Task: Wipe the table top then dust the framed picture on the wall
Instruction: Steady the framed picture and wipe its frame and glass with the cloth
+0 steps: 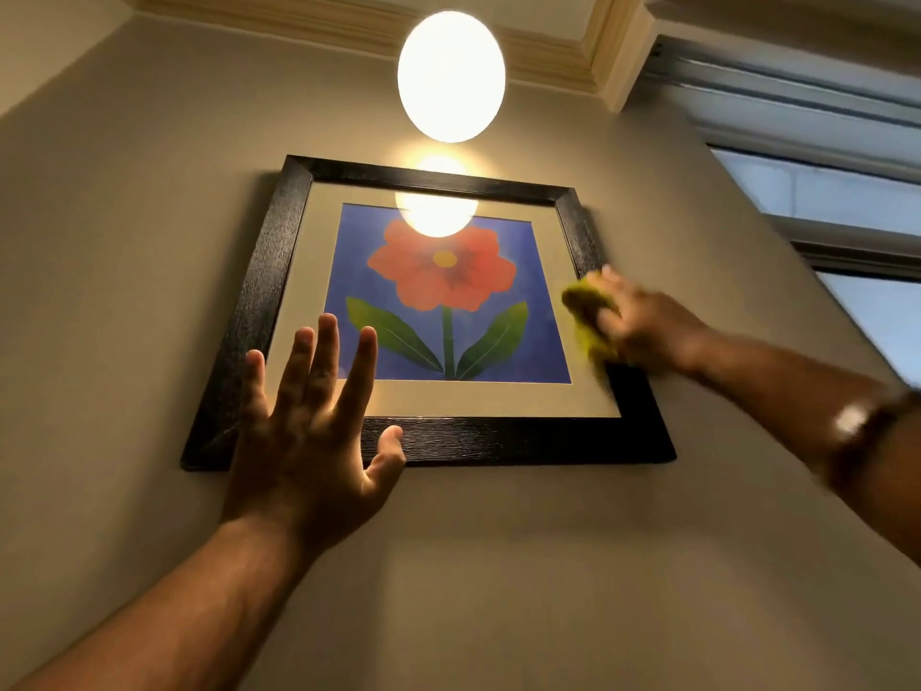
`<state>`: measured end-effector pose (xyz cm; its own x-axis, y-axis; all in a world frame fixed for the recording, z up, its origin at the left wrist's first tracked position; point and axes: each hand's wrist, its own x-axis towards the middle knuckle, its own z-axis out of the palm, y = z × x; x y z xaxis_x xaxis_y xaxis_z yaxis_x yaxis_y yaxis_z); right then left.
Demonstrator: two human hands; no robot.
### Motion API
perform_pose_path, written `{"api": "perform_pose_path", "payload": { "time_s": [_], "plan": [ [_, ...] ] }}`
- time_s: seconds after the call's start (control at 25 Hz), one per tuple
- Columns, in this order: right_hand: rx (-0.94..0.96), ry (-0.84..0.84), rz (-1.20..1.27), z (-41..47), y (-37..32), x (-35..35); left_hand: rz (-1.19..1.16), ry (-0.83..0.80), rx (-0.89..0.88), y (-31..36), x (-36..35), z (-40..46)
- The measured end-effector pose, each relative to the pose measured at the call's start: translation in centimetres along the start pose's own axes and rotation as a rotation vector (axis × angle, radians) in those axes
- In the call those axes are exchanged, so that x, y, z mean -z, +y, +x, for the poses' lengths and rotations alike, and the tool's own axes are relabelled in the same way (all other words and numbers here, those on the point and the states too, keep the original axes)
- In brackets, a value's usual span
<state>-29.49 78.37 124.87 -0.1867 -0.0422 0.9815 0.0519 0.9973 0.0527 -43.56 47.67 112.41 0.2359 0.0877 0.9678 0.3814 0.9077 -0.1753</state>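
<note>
Nearest me, the left hand (309,441) was spread wide open and empty over the framed picture's (279,271) lower left corner. On the wall (124,192), the picture hung above. Blurred, my right hand (643,326) gripped a yellow cloth (585,316) against its right edge.

A plain beige painted wall (498,566) carries a square black wooden-framed flower picture (498,441), hanging flat just below a glowing round lamp (451,77).
</note>
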Motion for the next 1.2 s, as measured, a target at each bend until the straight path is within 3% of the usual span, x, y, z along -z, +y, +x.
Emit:
{"api": "perform_pose_path", "payload": {
  "time_s": [0.08, 0.16, 0.36, 0.52, 0.64, 0.76, 0.92, 1.0, 1.08, 1.2],
  "plan": [
    [-0.172, 0.042, 0.104, 6.0, -2.5, 1.4, -0.004, -0.023, 0.032, 0.1, 0.2, 0.0],
    [-0.232, 0.058, 0.031, 5.9, -2.4, 1.1, -0.034, -0.051, 0.045, 0.5, 0.4, 0.2],
    [-0.144, 0.040, -0.012, -10.6, -4.7, -4.0, -0.086, -0.111, 0.065, 0.5, 0.8, 0.2],
    [0.090, -0.044, -0.041, -12.8, -9.0, -4.3, -0.130, -0.185, 0.020, -0.4, 1.6, 0.6],
    [0.011, -0.080, -0.164, -12.7, -9.5, -3.1, -0.106, -0.241, 0.049, -4.5, 3.0, -0.2],
    [-0.108, 0.015, -0.199, -12.2, -13.2, -3.3, -0.054, -0.328, 0.063, -7.5, 3.9, -1.3],
    [0.300, 0.065, 0.022, -10.5, -23.2, -5.6, -0.082, -0.338, 0.002, -7.8, 4.1, -1.4],
    [0.371, 0.038, 0.167, -10.9, -23.7, -5.6, -0.077, -0.348, -0.031, -8.5, 4.2, -1.3],
    [0.298, 0.104, 0.134, -12.0, -19.5, -4.9, -0.077, -0.371, -0.049, -9.0, 4.2, -1.2],
    [-0.185, 0.237, 0.022, -13.8, -10.5, -3.0, -0.085, -0.383, -0.064, -8.9, 4.1, -1.3]
  ]
}}
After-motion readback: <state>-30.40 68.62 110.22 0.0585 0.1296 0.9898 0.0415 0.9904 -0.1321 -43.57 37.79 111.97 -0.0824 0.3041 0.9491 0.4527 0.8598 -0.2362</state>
